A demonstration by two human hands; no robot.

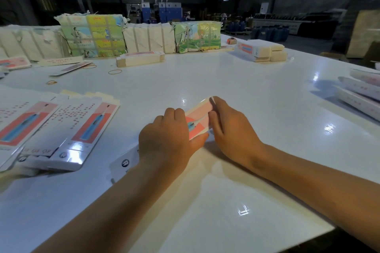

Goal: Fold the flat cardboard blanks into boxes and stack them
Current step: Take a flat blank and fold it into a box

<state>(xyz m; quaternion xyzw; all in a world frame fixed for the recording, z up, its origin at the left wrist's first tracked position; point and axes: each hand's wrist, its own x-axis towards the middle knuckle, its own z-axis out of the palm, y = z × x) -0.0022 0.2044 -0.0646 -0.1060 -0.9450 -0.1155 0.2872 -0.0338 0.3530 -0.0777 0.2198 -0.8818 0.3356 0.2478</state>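
Both forearms reach in over the white table (pixel 236 80); left hand (pixel 166 137) has its fingers curled over the near part of the box blank (pixel 198 118), thumb under its edge; right hand (pixel 228 127) presses and pinches the far right side, fingers bent round it; blank sits mid-table between the hands, partly formed, its white end flap (pixel 123 162) poking out by the left wrist; looks like thin glossy printed card: light, springy, creases easily, probably slick on this shiny top; best held along the long edges near the score lines, not the flat panel, or it may buckle. Flat blanks (pixel 82 129) piled at left, just beside; finished boxes (pixel 362 92) at right edge; rubber bands (pixel 115 71) further out; banded stack (pixel 141 58) and wrapped bundles (pixel 92 35) at far side.
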